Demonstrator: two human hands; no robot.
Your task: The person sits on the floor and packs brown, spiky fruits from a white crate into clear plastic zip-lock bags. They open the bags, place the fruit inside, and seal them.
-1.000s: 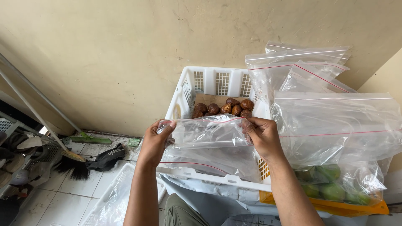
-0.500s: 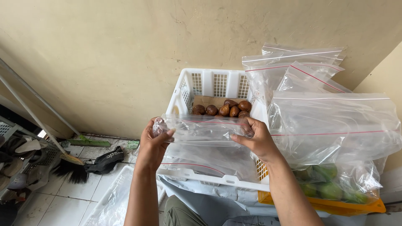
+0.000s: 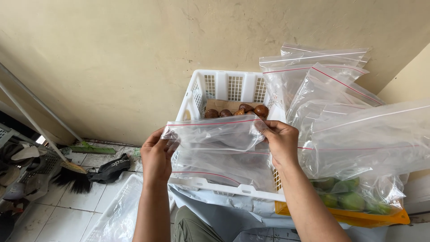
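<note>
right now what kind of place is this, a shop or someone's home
Probably a home's back porch or utility corner used for packing fruit: a white plastic crate of brown fruit, stacked clear zip bags, and a broom on the tiled floor.

bare forearms, olive-green trousers [image 3: 190,226]

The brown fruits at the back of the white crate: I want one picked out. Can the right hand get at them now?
Probably not yet: the right hand and left hand hold a clear zip bag stretched before the brown fruits, though nothing covers them.
</note>
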